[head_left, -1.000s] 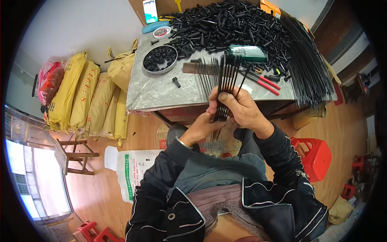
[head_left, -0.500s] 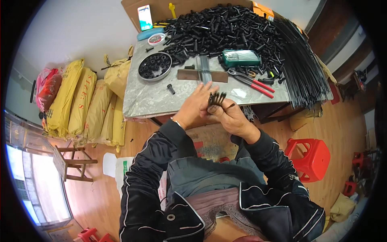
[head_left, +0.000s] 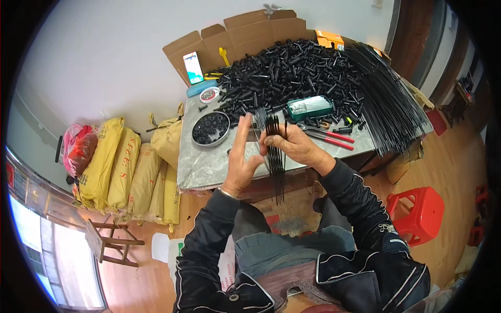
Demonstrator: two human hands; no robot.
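A bundle of thin black rods (head_left: 277, 169) is gripped between the thumb and fingers of my right hand (head_left: 302, 146). The rods stand fanned slightly, with their lower ends hanging past the table's front edge. To their left my left hand (head_left: 243, 164) is raised with fingers stretched and thumb apart, holding nothing. Behind the hands, thin grey rods (head_left: 260, 115) lie on the table, partly hidden. Close by are a green box (head_left: 311, 107) with a pale, shiny top and cutting pliers (head_left: 334, 139) with red handles.
A heap of black tubular pieces (head_left: 292, 68) covers the table's back. Long black rods (head_left: 389, 104) overhang its right side. A round dish (head_left: 211, 129) of black rings sits at left, near a phone (head_left: 193, 68). Yellow sacks (head_left: 122, 172) and a red stool (head_left: 417, 214) flank the table.
My left hand has come away from the right and opened out. The black rods, seen nearly end-on before, now show along their length. The head view has shifted, showing more of the wall.
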